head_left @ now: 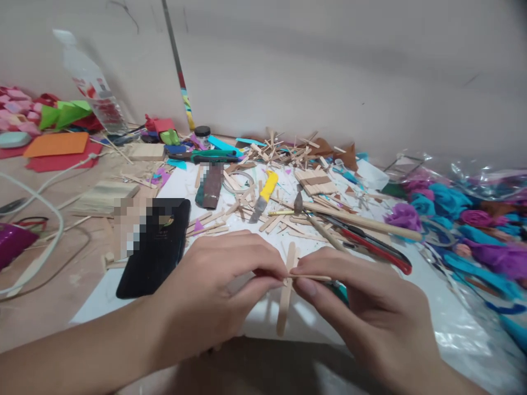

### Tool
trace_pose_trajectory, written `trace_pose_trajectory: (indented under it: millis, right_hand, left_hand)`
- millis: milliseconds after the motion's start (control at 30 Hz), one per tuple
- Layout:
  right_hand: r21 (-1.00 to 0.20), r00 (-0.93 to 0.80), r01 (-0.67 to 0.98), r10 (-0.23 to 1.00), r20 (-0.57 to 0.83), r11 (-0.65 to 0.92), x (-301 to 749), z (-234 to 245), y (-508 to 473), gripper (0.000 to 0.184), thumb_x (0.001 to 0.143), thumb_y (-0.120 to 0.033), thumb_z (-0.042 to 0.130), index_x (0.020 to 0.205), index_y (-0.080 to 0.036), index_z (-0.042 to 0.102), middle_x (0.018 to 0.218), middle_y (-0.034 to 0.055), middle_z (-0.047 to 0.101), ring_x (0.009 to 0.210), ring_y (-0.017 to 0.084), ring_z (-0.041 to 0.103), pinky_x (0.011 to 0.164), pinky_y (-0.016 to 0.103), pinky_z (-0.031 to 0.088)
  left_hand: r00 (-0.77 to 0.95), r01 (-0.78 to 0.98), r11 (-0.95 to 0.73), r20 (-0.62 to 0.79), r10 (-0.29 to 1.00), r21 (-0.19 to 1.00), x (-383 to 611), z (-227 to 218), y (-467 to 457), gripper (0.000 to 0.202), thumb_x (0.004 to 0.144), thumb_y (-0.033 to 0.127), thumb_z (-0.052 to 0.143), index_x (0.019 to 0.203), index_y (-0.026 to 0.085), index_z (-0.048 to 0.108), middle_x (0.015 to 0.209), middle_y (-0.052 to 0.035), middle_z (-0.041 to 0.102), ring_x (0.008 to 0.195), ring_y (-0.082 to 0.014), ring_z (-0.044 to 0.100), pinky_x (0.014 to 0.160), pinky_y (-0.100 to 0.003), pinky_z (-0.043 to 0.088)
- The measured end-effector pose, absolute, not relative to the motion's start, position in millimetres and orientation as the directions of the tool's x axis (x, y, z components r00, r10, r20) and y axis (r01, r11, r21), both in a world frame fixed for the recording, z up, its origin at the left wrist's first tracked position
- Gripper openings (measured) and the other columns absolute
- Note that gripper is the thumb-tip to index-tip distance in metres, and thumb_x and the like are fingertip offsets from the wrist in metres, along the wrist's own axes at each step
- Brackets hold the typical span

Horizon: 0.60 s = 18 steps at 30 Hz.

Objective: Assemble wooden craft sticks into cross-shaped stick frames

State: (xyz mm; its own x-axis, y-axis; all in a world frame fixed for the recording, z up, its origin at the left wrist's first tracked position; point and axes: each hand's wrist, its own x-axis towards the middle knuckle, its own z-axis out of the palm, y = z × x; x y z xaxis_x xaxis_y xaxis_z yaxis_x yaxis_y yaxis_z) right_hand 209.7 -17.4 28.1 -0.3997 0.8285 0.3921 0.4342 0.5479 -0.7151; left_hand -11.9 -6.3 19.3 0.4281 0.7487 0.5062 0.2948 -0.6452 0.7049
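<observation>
Both hands meet low in the middle of the head view. My right hand (362, 307) pinches a thin craft stick (317, 278) between thumb and forefinger, seen edge-on. My left hand (230, 280) is closed too, its thumb and forefinger pinched at the stick's left end. Just between the fingertips stands a flat craft stick (284, 310), running lengthwise away from me; I cannot tell whether it is joined to the pinched one or lies under it. A black phone (158, 247) lies beside my left hand. Beyond my right hand is a red and black cutter (370, 244).
White paper (99, 299) covers the table's middle, strewn with wood scraps (288, 148). A yellow-handled cutter (265, 195) and wooden rod (366, 222) lie ahead. A plastic bottle (94, 88) leans by the wall at left. Crepe paper flowers (477, 216) fill the right; a white cable (57, 203) loops left.
</observation>
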Motion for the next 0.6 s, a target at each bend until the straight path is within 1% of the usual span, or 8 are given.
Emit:
trace_pose_trajectory:
  millis: [100,167,233,333,400,467,533,600]
  right_hand:
    - [-0.709,-0.390,0.448,0.832,0.394,0.545,210,28,-19,0.013,0.092,-0.012,0.072,0.092,-0.024,0.077,0.083,-0.0012,0.076,0.075,0.014,0.073,0.067,0.022,0.057]
    - [-0.699,-0.390,0.438,0.820,0.420,0.566,210,28,-19,0.016,0.091,-0.009,0.072,0.092,-0.024,0.077,0.083,-0.0008,0.077,0.073,0.013,0.073,0.065,0.022,0.057]
    - [-0.685,-0.390,0.401,0.790,0.473,0.608,209,28,-20,0.022,0.089,-0.005,0.071,0.095,-0.025,0.077,0.085,0.0002,0.078,0.074,0.014,0.073,0.066,0.022,0.057]
    - [-0.674,-0.368,0.361,0.763,0.532,0.644,207,25,-23,0.033,0.087,0.000,0.070,0.103,-0.027,0.077,0.092,0.0018,0.078,0.081,0.016,0.075,0.070,0.024,0.060]
    - [-0.694,-0.343,0.358,0.779,0.525,0.625,206,21,-25,0.035,0.086,0.001,0.070,0.104,-0.028,0.078,0.091,0.0024,0.076,0.082,0.017,0.074,0.070,0.025,0.060]
    - [-0.739,-0.317,0.334,0.808,0.496,0.585,204,18,-27,0.034,0.087,0.000,0.071,0.103,-0.029,0.079,0.089,0.0022,0.073,0.078,0.017,0.073,0.067,0.026,0.060]
    - [-0.787,-0.290,0.278,0.829,0.478,0.550,201,15,-29,0.035,0.087,-0.001,0.072,0.102,-0.031,0.078,0.088,0.0014,0.070,0.075,0.016,0.071,0.064,0.026,0.059]
    - [-0.819,-0.273,0.221,0.840,0.470,0.530,199,13,-31,0.038,0.086,-0.001,0.073,0.104,-0.033,0.077,0.091,0.0007,0.068,0.076,0.016,0.071,0.065,0.027,0.059]
  left_hand:
    - [0.432,0.298,-0.695,0.557,0.709,0.654,-11,17,-9,0.014,0.096,0.005,0.066,0.092,0.016,0.073,0.089,0.0013,0.079,0.084,-0.0088,0.072,0.085,-0.017,0.054]
    - [0.437,0.312,-0.717,0.577,0.691,0.623,-11,15,-11,0.014,0.098,0.006,0.064,0.095,0.017,0.073,0.094,0.0007,0.079,0.087,-0.0096,0.072,0.088,-0.018,0.054]
    - [0.447,0.341,-0.729,0.580,0.681,0.593,-11,13,-14,0.018,0.097,0.004,0.062,0.097,0.018,0.072,0.099,0.0010,0.080,0.089,-0.0103,0.072,0.088,-0.019,0.054]
    - [0.452,0.378,-0.736,0.582,0.676,0.561,-11,10,-18,0.023,0.095,0.000,0.061,0.099,0.019,0.073,0.102,0.0018,0.080,0.091,-0.0100,0.072,0.088,-0.017,0.054]
    - [0.450,0.408,-0.735,0.580,0.679,0.542,-11,9,-21,0.025,0.095,-0.001,0.060,0.100,0.020,0.073,0.103,0.0019,0.080,0.092,-0.0101,0.072,0.088,-0.017,0.055]
    - [0.451,0.434,-0.740,0.587,0.672,0.514,-11,9,-23,0.026,0.095,0.000,0.059,0.102,0.021,0.072,0.104,0.0015,0.080,0.093,-0.0115,0.073,0.089,-0.019,0.056]
    - [0.455,0.446,-0.752,0.601,0.658,0.486,-11,9,-26,0.027,0.095,-0.001,0.058,0.105,0.022,0.069,0.105,0.0005,0.080,0.094,-0.0134,0.073,0.090,-0.022,0.057]
    - [0.458,0.455,-0.763,0.614,0.643,0.459,-12,8,-27,0.029,0.095,-0.002,0.056,0.109,0.022,0.066,0.106,0.0000,0.079,0.094,-0.0138,0.073,0.089,-0.022,0.057]
